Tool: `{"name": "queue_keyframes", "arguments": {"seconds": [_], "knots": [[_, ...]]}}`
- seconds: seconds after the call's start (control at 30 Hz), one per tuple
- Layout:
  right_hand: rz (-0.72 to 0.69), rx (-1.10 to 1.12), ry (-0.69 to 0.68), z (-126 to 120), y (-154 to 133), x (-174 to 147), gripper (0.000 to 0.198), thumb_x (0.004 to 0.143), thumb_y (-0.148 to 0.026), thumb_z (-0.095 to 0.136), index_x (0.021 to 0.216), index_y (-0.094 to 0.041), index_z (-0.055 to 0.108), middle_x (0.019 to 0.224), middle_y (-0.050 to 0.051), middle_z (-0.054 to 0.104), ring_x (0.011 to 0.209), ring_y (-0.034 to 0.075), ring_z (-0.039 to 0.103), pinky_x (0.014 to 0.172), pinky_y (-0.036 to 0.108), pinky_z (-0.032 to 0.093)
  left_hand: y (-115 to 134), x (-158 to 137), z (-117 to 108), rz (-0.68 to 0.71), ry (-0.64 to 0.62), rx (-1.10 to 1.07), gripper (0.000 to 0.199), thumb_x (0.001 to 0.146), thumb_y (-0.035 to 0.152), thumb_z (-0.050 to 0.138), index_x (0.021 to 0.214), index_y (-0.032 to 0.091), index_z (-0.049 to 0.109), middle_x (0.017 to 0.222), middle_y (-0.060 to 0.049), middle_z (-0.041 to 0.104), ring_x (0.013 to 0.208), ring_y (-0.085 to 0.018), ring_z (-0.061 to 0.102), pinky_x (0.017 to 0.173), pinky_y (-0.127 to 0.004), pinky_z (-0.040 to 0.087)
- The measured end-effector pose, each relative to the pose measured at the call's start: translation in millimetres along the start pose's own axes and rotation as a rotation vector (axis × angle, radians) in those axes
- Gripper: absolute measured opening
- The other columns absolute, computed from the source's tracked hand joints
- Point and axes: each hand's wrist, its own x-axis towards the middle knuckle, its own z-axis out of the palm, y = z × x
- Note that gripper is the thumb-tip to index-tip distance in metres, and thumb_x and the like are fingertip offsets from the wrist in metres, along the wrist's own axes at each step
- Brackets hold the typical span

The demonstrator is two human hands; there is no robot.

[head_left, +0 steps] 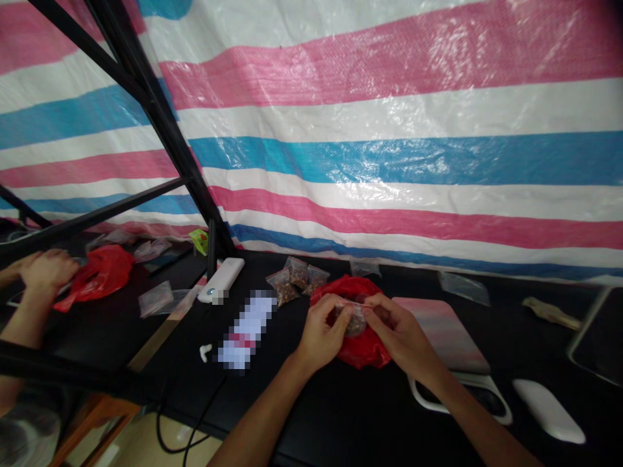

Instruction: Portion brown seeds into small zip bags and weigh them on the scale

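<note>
Both hands meet over one small clear bag (354, 319), the left hand (324, 324) pinching its near-left side between thumb and fingers, the right hand (399, 327) pinching the opposite side, so the bag is held between them with its upper edge drawn across from one hand to the other; something brownish shows inside it. Directly beneath the grip lies a crumpled red plastic bag (360, 353), its folds spreading on both the far and near sides of the hands. Just beyond the grip to the left sits a cluster of filled clear bags (292, 279), and straight beyond it, near the striped sheet (389, 155), a flat clear bag (365, 267). Left of the grip lie a blurred-out phone (247, 329), a white earbud (205, 353) and, farther off, a white oblong device (224, 279). Right of the grip, partly behind the right forearm, is a pinkish mat (440, 331), with a white rounded object (549, 410) farther right on the black table (316, 415). Well apart to the left, past a black frame (165, 143), another person's hands (48, 269) are beside a second red bag (100, 275)
</note>
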Motion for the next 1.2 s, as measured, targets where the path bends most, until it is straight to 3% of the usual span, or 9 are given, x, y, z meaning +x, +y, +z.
{"name": "queue_keyframes", "arguments": {"seconds": [0.97,1.2], "knots": [[-0.098,-0.096,-0.016,1.0,-2.8,-1.7,0.021,0.101,-0.042,0.057,0.093,-0.023,0.063,0.085,0.000,0.061,0.077,0.017,0.057,0.069,0.029,0.046,-3.1,1.1,0.2,0.055,-0.023,-0.007,0.020,0.100,0.032,0.062,0.096,0.018,0.075,0.094,-0.007,0.075,0.089,-0.019,0.068,0.084,-0.030,0.051],[-0.103,-0.097,0.039,2.7,0.0,0.1,0.020,0.101,-0.040,0.056,0.090,-0.023,0.061,0.085,0.000,0.059,0.078,0.017,0.059,0.071,0.029,0.047,-1.3,1.7,1.2,0.070,-0.031,0.002,0.017,0.097,0.032,0.067,0.099,0.019,0.076,0.096,-0.007,0.075,0.091,-0.020,0.068,0.086,-0.033,0.052]]}}
